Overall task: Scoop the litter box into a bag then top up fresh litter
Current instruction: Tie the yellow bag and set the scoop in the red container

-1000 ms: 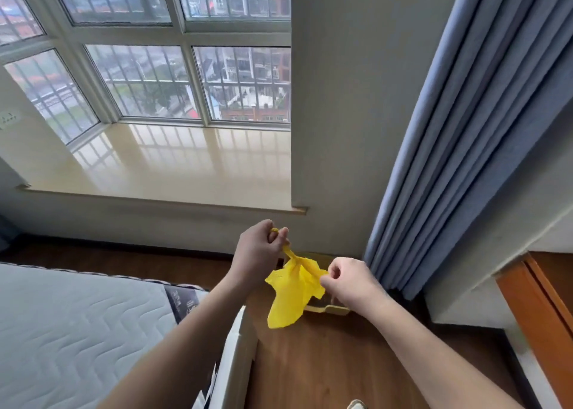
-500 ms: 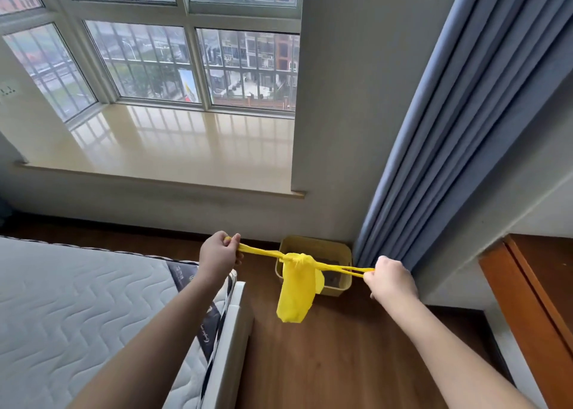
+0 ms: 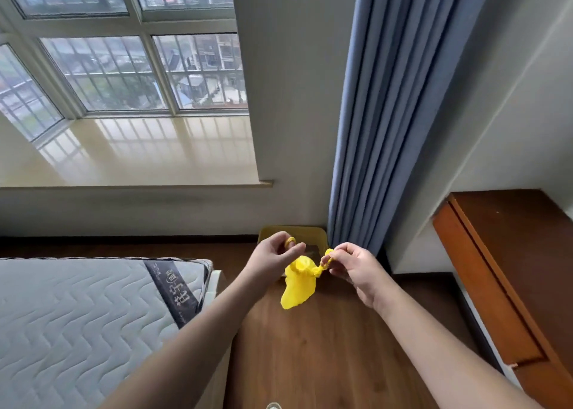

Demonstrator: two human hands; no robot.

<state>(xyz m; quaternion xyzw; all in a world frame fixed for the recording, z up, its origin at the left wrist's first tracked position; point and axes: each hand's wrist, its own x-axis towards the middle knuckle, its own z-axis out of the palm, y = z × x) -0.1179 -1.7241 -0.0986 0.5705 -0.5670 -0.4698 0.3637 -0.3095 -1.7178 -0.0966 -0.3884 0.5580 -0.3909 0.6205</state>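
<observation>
Head view, lower centre of frame: left hand (image 3: 273, 258) pinching one twisted handle of the yellow bag (image 3: 298, 284), right hand (image 3: 352, 264) pinching the other, knot half tied, bag hanging between them above the wooden floor (image 3: 310, 346). Yellow litter box (image 3: 313, 233) just behind, against the wall beside the blue curtain (image 3: 387, 114). Likely risks: thin handles tearing under a hard pull, or a loose knot spilling waste. Box contents mostly blocked by hands; bag contents unseen; no scoop or fresh litter visible
</observation>
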